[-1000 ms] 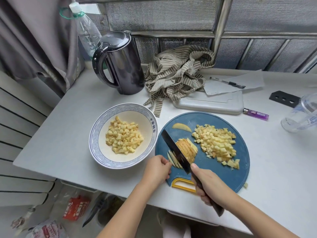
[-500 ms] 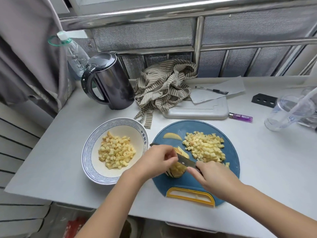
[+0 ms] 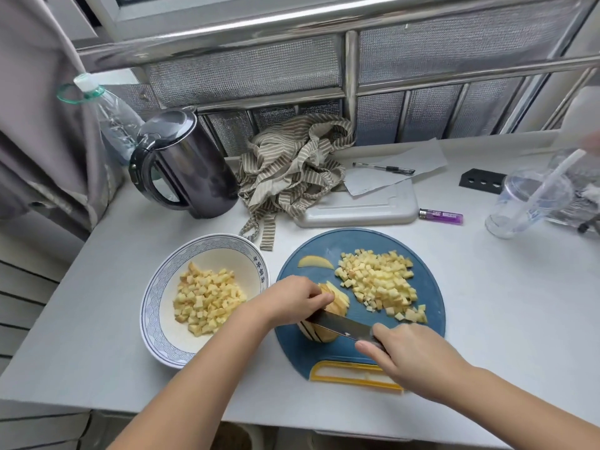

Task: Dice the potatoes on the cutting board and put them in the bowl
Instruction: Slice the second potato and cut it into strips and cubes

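A round blue cutting board [image 3: 422, 319] with a yellow handle lies at the table's front. On it sits a stack of potato slices [image 3: 336, 303], held from the left by the curled fingers of my left hand [image 3: 292, 298]. My right hand [image 3: 412, 352] grips the handle of a knife [image 3: 341, 326], whose blade lies across the near part of the slices. A heap of potato dice [image 3: 380, 280] and one loose slice [image 3: 315, 262] lie further back on the board. The white bowl [image 3: 152, 306] with a blue patterned rim stands to the left and holds more dice [image 3: 207, 300].
Behind the bowl stand a dark kettle [image 3: 185, 167] and a plastic bottle [image 3: 113, 118]. A striped cloth [image 3: 292, 167], a white board [image 3: 363, 206] under paper and a pen, a purple lighter [image 3: 441, 216] and a clear cup [image 3: 526, 206] lie behind the cutting board.
My left hand moved from the board's edge onto the potato slices and holds them. The knife swung from pointing away to lying crosswise over the slices. The camera tilted up.
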Motion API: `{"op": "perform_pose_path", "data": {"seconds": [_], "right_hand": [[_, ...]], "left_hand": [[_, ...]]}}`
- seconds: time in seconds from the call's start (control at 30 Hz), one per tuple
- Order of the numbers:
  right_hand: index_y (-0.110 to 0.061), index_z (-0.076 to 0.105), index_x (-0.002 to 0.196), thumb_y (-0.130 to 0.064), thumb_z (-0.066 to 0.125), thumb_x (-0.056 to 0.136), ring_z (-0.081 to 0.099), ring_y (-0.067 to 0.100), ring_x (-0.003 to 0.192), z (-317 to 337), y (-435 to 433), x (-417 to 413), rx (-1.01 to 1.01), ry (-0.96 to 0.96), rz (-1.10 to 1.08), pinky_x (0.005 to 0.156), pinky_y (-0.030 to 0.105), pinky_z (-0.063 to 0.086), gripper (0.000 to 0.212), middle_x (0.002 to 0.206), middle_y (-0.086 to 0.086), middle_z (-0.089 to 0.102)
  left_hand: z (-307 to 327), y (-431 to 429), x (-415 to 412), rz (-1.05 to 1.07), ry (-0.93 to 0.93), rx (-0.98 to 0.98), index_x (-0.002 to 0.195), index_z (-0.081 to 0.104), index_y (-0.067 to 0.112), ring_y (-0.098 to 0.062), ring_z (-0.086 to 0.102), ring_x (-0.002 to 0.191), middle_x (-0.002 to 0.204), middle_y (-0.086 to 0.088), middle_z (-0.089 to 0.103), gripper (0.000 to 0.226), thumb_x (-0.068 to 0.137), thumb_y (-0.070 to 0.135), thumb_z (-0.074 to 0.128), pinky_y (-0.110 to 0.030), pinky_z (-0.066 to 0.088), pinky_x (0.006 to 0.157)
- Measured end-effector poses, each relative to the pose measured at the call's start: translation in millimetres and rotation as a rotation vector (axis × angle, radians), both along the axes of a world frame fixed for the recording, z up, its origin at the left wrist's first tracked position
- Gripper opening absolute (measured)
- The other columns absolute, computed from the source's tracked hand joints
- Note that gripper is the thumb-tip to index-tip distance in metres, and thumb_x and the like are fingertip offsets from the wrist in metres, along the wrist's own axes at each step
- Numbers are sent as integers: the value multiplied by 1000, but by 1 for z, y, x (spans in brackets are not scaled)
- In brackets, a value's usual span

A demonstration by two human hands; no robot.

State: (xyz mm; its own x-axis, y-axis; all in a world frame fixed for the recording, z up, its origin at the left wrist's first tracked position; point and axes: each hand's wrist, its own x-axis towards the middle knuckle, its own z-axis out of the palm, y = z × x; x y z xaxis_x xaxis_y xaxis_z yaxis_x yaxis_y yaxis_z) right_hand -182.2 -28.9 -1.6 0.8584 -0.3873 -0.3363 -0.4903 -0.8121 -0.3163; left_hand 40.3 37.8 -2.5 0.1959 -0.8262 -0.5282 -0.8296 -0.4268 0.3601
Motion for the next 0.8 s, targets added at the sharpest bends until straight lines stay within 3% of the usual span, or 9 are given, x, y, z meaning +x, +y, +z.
{"op": "perform_pose_path", "data": {"seconds": [0.1, 0.2, 0.27, 0.37, 0.47, 0.53, 0.63, 0.8], "right_hand": [[-31, 37, 79, -70, 6, 88, 44, 10, 62, 4, -12, -13, 17, -11, -17, 57, 27, 32, 51, 67, -10, 47], [-31, 38, 76, -74, -7, 72, 43, 10, 60, 5, -25, -26, 14, -28, -87, 59, 27, 34, 63, 65, -10, 45], [-27, 45, 78, -74, -3, 73, 46, 11, 61, 3, -33, -32, 57, -50, -166, 61, 27, 36, 67, 64, -7, 48], [-22, 45, 70, -75, 11, 76, 45, 13, 57, -2, -39, -34, 180, -132, -327, 58, 27, 35, 63, 58, -4, 47], [-20, 43, 63, -71, 24, 80, 39, 11, 50, -4, -38, -31, 316, -224, -465, 53, 25, 31, 56, 49, -8, 42], [-22, 42, 61, -64, 32, 85, 37, 9, 49, -5, -36, -30, 378, -257, -525, 53, 25, 30, 49, 47, -9, 40], [-22, 42, 60, -53, 40, 94, 36, 7, 48, -8, -34, -33, 442, -298, -589, 55, 27, 31, 45, 49, -8, 39], [-20, 40, 60, -50, 40, 95, 35, 8, 50, -13, -31, -35, 483, -315, -612, 57, 30, 32, 46, 51, -9, 39]], "left_hand": [[5, -8, 8, 13, -3, -6, 78, 62, 10, -18, 49, 63, 69, -5, 57, 47, 98, 46, 42, -32, 37, 60], [10, -19, 25, 187, 6, -210, 88, 68, 12, -17, 54, 68, 76, -1, 64, 30, 97, 34, 50, -26, 38, 59], [11, -31, 38, 244, -8, -269, 95, 68, 11, -16, 57, 78, 85, 2, 65, 20, 95, 24, 54, -26, 41, 65], [2, -48, 49, 190, -31, -180, 103, 66, 14, -15, 58, 88, 98, 2, 62, 15, 90, 16, 60, -27, 48, 76], [-12, -62, 52, 157, -18, -117, 116, 61, 12, -13, 54, 98, 115, 0, 60, 43, 82, 33, 75, -23, 43, 84], [-21, -66, 51, 101, -84, -74, 120, 59, 11, -19, 55, 108, 121, -3, 59, 48, 80, 29, 77, -27, 43, 89], [-34, -70, 48, 91, -136, -69, 117, 58, 12, -24, 55, 106, 117, -7, 60, 40, 81, 18, 75, -29, 42, 84], [-31, -71, 44, 79, -188, 30, 99, 66, 6, -28, 61, 91, 91, -10, 63, 23, 84, 22, 71, -32, 45, 73]]}}
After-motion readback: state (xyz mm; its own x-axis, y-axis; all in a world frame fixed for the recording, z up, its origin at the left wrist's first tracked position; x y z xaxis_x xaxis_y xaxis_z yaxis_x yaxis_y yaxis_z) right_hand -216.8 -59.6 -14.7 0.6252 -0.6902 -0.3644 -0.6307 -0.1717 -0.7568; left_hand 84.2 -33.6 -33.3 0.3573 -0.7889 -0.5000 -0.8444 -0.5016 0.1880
